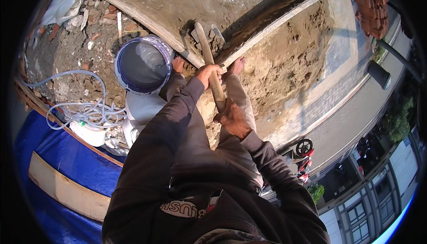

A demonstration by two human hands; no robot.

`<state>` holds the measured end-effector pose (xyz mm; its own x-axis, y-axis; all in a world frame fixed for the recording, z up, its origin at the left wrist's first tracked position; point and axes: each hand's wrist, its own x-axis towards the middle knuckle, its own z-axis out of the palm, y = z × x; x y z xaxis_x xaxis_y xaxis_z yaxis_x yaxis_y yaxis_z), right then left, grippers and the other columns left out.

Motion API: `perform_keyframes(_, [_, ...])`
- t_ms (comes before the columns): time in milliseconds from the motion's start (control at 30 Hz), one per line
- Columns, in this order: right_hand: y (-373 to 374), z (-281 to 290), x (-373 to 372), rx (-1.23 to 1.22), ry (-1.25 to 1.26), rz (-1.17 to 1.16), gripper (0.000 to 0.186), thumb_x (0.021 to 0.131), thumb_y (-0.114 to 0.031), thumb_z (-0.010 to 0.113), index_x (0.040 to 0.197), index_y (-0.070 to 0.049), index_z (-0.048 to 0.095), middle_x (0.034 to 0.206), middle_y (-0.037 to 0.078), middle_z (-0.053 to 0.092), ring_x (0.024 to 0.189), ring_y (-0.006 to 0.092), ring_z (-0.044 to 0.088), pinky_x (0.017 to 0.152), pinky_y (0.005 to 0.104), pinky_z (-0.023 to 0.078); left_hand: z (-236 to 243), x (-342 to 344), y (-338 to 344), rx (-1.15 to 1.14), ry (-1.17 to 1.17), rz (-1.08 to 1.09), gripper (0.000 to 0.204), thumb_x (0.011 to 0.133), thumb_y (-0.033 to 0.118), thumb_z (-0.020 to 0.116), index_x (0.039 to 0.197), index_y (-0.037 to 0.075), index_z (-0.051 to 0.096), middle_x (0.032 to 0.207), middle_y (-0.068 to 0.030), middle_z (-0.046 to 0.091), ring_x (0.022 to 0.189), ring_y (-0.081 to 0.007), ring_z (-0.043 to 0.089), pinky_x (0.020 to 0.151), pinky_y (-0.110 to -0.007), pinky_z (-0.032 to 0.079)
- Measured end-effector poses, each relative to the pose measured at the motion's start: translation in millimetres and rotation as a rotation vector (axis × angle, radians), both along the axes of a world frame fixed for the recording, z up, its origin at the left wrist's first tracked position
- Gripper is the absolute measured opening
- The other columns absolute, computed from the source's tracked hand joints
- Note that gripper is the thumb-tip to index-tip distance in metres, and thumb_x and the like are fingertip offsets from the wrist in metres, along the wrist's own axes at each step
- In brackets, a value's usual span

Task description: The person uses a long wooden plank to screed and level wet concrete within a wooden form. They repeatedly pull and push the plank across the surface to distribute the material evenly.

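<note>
Both hands are wrapped round a long wooden handle (203,41) that runs from the boards' corner back toward my body. My left hand (209,75) grips it farther forward, beside the end of a timber board (280,28). My right hand (233,119) grips it nearer my body, between my legs. Grey broken chunks (218,39) lie around the handle's far end; whether a tool head is among them, I cannot tell. A blue bucket (147,64) of grey liquid stands left of my left hand, near my bare feet (236,64).
A second board (133,15) meets the corner. Rubble (89,44), a coiled clear hose (95,117) and blue tarpaulin (49,137) with a plank (66,181) lie left. Dug soil (289,75), red bricks (369,4), a motorbike (304,164) and a street (338,124) are right.
</note>
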<state>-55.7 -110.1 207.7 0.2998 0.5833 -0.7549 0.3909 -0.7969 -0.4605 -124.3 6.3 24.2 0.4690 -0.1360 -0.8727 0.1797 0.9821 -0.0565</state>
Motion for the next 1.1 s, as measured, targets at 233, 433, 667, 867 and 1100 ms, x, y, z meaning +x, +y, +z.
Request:
perform_keyframes(233, [38.0, 42.2, -4.2, -0.048, 0.155, -0.046, 0.04, 0.067, -0.019, 0.069, 0.091, 0.008, 0.051, 0.078, 0.026, 0.061, 0.077, 0.0392, 0.062, 0.071, 0.0439, 0.048, 38.1, -14.3, 26.1, -0.07, -0.088, 0.069, 0.018, 0.074, 0.013, 0.071, 0.082, 0.008, 0.055, 0.068, -0.0041, 0.052, 0.06, -0.02, 0.055, 0.06, -0.035, 0.05])
perform_keyframes(433, [80.0, 97.4, 20.4, -0.105, 0.181, -0.022, 0.052, 0.064, -0.013, 0.068, 0.106, 0.009, 0.05, 0.079, 0.019, 0.057, 0.074, 0.0267, 0.056, 0.068, 0.0362, 0.046, 80.7, -4.1, 53.8, -0.096, -0.211, 0.286, 0.019, 0.08, 0.012, 0.069, 0.092, 0.006, 0.055, 0.074, -0.0055, 0.053, 0.067, -0.0196, 0.056, 0.065, -0.035, 0.05])
perform_keyframes(667, [128.0, 227.8, 23.0, -0.118, 0.211, 0.165, 0.047, 0.063, -0.013, 0.069, 0.099, 0.007, 0.046, 0.072, 0.025, 0.056, 0.069, 0.0438, 0.06, 0.062, 0.0444, 0.046, 65.4, -12.9, 109.3, -0.141, -0.299, 0.748, 0.027, 0.084, 0.014, 0.067, 0.098, 0.006, 0.045, 0.082, -0.011, 0.053, 0.072, -0.0235, 0.055, 0.066, -0.04, 0.049])
perform_keyframes(867, [137.8, 306.8, 5.7, -0.102, 0.217, 0.371, 0.067, 0.062, -0.01, 0.069, 0.119, 0.009, 0.04, 0.077, 0.026, 0.058, 0.073, 0.043, 0.063, 0.065, 0.0427, 0.05, 95.0, -73.3, 181.4, -0.028, -0.34, 0.967, 0.031, 0.084, 0.016, 0.068, 0.098, 0.005, 0.043, 0.082, -0.0096, 0.049, 0.075, -0.0214, 0.051, 0.068, -0.036, 0.045])
perform_keyframes(1100, [74.9, 244.5, 40.8, 0.118, 0.213, 0.684, 0.064, 0.061, -0.009, 0.063, 0.122, -0.001, 0.044, 0.088, 0.018, 0.058, 0.073, 0.0349, 0.062, 0.063, 0.0409, 0.05, 181.7, -182.7, 176.3, 0.338, -0.19, 1.09, 0.025, 0.086, 0.026, 0.067, 0.086, 0.007, 0.05, 0.074, -0.0008, 0.046, 0.068, -0.0154, 0.047, 0.066, -0.032, 0.042])
